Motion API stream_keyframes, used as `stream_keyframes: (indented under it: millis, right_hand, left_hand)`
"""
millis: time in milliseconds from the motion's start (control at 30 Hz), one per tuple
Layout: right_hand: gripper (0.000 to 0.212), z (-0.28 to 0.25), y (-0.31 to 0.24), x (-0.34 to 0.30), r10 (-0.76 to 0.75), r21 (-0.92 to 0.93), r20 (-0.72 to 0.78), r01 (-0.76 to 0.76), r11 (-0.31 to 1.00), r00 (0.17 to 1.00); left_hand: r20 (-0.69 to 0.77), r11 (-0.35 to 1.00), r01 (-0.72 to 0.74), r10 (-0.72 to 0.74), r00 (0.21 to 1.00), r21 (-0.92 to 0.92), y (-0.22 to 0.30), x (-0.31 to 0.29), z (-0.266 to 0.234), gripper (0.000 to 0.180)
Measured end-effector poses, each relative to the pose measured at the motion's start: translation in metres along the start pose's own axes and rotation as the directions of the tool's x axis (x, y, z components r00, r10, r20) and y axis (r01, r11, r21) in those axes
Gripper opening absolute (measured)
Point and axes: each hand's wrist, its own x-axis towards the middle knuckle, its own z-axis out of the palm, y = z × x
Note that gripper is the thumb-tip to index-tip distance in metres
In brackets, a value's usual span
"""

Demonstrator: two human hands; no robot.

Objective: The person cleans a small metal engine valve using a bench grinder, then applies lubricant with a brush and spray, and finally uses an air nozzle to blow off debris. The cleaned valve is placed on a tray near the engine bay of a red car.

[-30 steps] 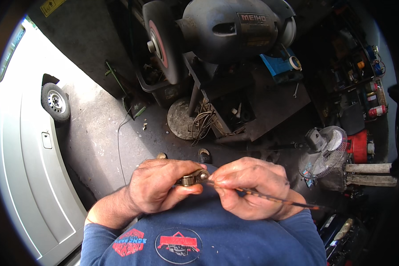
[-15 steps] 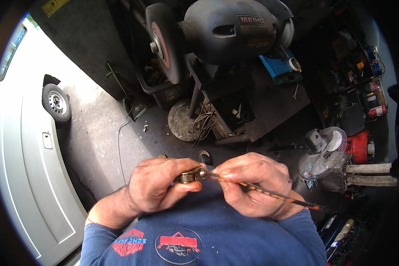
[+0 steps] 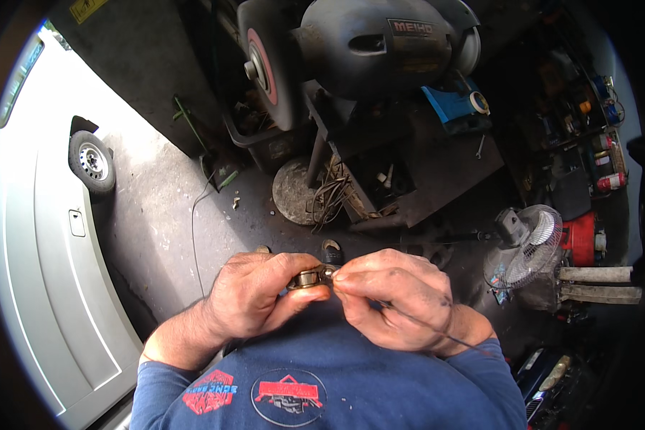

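Observation:
Against my shirt front, my left hand point(image 3: 247, 294) pinches a small brassy-grey metal part, seemingly a roller rocker arm point(image 3: 308, 279), between thumb and forefinger. Its rounded end points right, toward my other hand. My right hand point(image 3: 394, 297) is closed, thumb and forefinger meeting at that rounded end. Through its grip runs a thin dark stick point(image 3: 460, 341), whose rear part shows below the wrist, smeared by motion. My fingers hide the stick's front tip.
Ahead stands a bench grinder point(image 3: 373, 50) with a wheel point(image 3: 265, 68) on its left, above a dark metal stand point(image 3: 448, 175). A white vehicle point(image 3: 50, 236) fills the left side. To the right is a fan point(image 3: 527, 244); coiled cable point(image 3: 330, 197) hangs near the stand.
My right hand has shifted slightly left, its fingertips now at the part's rounded end. The stick's orange-and-black pattern, plain before, is now mostly hidden or blurred. The left hand keeps its hold.

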Motion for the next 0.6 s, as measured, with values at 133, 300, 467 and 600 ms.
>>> stream_keyframes:
  millis: [133,300,467,600]
  right_hand:
    - [0.021,0.002,0.003,0.004,0.002,-0.052,-0.039,-0.004,0.999,0.999]
    - [0.020,-0.003,-0.002,0.005,0.174,0.152,-0.082,-0.161,0.975,0.981]
    - [0.014,-0.007,-0.006,0.006,0.294,0.354,0.090,-0.306,0.884,0.952]
    - [0.015,-0.002,-0.007,0.007,0.372,0.339,0.078,-0.375,0.863,0.925]
  left_hand:
    - [-0.006,1.000,0.019,-0.019,1.000,0.018,-0.001,-0.002,0.000,0.031]
    - [0.033,0.987,0.046,-0.042,0.999,-0.153,0.002,-0.006,-0.005,0.032]
    - [0.041,0.993,0.046,-0.042,0.998,-0.112,0.005,-0.009,-0.010,0.030]
    - [-0.009,0.996,-0.033,0.032,0.999,-0.089,0.005,-0.010,-0.007,0.030]
